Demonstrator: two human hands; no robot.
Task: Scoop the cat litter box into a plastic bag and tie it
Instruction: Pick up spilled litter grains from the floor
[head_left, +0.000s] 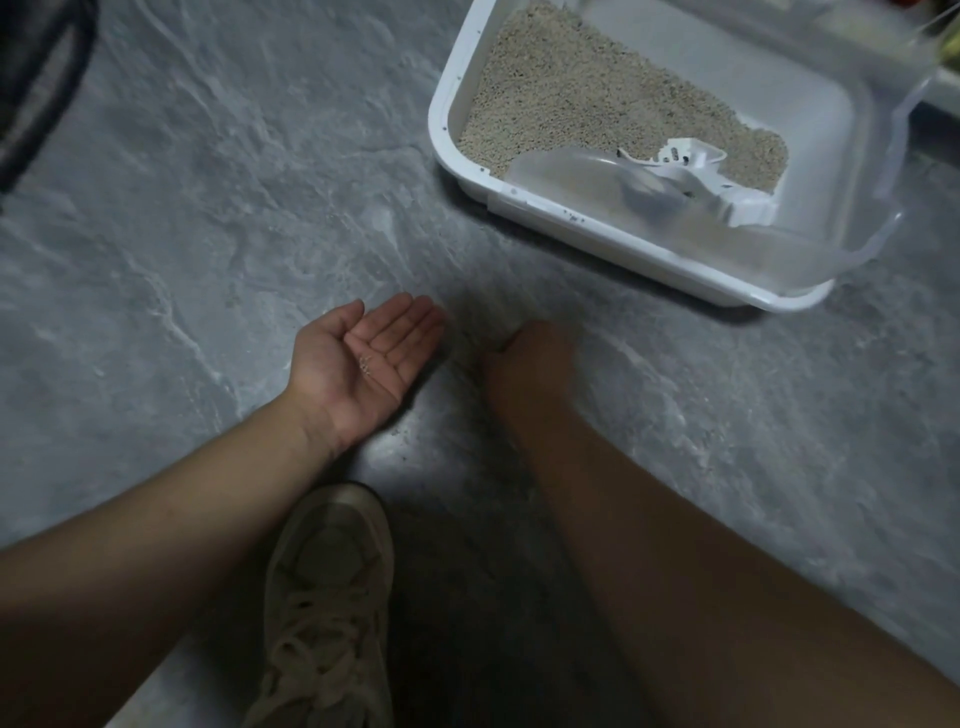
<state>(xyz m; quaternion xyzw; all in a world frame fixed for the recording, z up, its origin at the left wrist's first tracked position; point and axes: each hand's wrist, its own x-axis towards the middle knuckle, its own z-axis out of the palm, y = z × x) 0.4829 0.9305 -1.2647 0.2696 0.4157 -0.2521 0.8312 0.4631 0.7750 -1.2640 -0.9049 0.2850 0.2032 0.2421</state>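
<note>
left hand (370, 358) lies flat, palm up, cradling stray grains, right hand (527, 358) blurred at the floor, grip unreadable, while the litter box (457, 111) sits at one o'clock, its loose litter (571, 98) likely light and spill-prone, best lifted with the scoop (691, 179) by its handle.

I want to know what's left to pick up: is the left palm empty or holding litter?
Not empty. The left hand lies open, palm up, with a few litter grains in its middle.
</note>
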